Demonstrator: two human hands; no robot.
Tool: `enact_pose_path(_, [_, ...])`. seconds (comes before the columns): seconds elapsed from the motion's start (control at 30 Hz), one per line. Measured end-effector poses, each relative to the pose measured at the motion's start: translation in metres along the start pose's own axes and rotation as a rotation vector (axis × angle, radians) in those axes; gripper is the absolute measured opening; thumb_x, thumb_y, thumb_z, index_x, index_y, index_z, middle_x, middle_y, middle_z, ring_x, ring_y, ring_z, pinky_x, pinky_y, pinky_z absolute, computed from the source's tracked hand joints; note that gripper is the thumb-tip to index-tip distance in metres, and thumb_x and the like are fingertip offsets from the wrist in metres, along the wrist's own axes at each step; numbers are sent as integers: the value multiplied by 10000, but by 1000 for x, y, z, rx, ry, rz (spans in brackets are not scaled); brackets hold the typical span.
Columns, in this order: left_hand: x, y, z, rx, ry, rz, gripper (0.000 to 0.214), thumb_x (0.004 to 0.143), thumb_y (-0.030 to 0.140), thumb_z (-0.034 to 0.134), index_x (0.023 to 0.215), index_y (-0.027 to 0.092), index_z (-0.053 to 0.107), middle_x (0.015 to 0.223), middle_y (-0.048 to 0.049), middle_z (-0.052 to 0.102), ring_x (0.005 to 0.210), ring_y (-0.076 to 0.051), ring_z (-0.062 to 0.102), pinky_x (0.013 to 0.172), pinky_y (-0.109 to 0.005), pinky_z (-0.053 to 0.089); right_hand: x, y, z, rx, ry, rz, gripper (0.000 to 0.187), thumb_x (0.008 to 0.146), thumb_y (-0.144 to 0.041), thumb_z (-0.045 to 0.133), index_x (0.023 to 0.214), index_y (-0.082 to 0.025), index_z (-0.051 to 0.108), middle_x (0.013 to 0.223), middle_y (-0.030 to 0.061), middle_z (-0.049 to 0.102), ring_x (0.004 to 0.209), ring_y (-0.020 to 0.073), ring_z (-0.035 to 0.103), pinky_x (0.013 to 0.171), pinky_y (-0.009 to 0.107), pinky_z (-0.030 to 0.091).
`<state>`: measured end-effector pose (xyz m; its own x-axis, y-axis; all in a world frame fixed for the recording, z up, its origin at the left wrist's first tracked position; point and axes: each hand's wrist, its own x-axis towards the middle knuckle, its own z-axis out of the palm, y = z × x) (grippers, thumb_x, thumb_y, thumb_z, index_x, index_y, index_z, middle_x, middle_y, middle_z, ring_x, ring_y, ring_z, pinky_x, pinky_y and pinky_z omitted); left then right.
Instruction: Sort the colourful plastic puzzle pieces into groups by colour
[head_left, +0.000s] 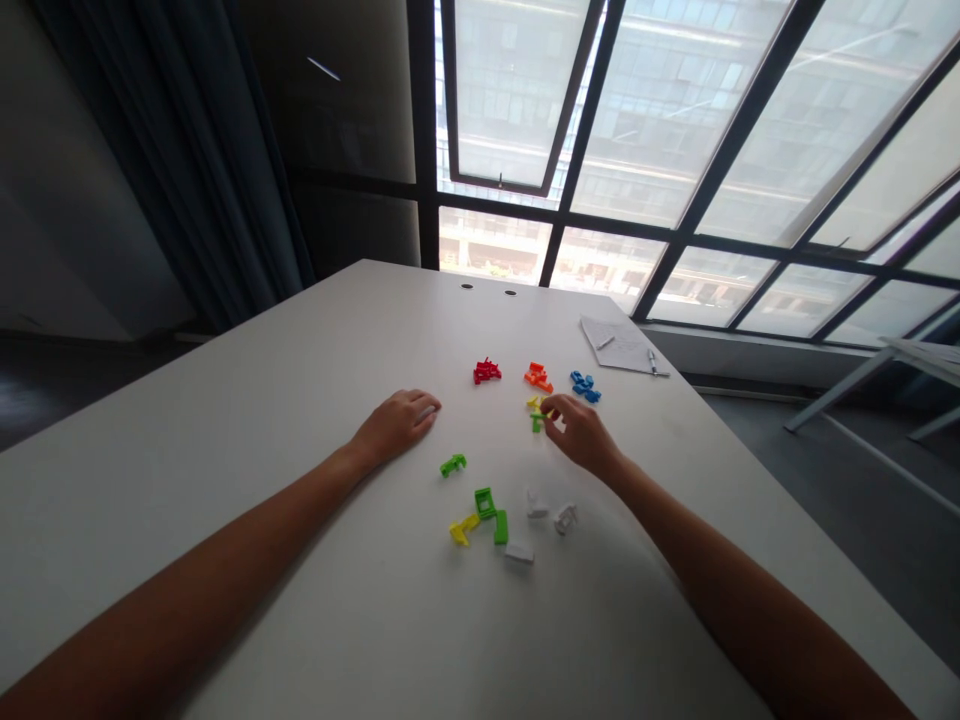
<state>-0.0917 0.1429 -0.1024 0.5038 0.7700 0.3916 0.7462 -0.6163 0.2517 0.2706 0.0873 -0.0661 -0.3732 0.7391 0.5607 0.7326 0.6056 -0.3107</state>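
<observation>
Your right hand [576, 430] reaches over the table [330, 370], its bent fingertips at a green piece [536, 424], just nearer than a yellow piece [533, 403]; whether they pinch it, I cannot tell. Beyond lie red pieces [487, 372] to the left, orange pieces [538, 377] and, to the right, blue pieces [585, 386]. Your left hand [397, 423] rests palm down, fingers close together, its grip unclear. Nearer you lie more green pieces [501, 527] and white pieces [520, 552].
</observation>
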Motion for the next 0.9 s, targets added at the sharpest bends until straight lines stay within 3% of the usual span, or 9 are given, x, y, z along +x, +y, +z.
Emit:
enact_pose_path(0.17, [1,-1,0,-1,6,8,319,963,331,456,1119,208,706,1181,-81,704,1075,-262,629,999,-419,496,-5,63,-29,-124,86,176,152,795,-117,589,924,-191,623,882,40,672,707,164,626,688,279,481])
enact_pose_path(0.33, [1,-1,0,-6,10,10,312,959,330,462,1108,208,707,1177,-76,706,1079,-260,630,1004,-415,496,-22,101,-39,-196,-29,245,144,770,-125,592,889,-185,646,855,44,678,715,172,627,705,284,467])
enact_pose_path(0.67, [1,-3,1,-12,11,21,310,964,332,459,1106,215,708,1170,-80,709,1072,-257,635,999,-419,499,-34,115,-35,-263,-68,348,210,752,-100,574,921,-194,657,870,40,680,726,172,629,714,278,449])
enact_pose_path(0.9, [1,0,-1,-15,15,18,315,961,333,453,1101,215,709,1166,-80,709,1062,-257,639,1000,-422,500,-19,103,-43,-288,90,246,223,743,-51,517,883,-183,630,861,57,683,722,187,617,721,299,454])
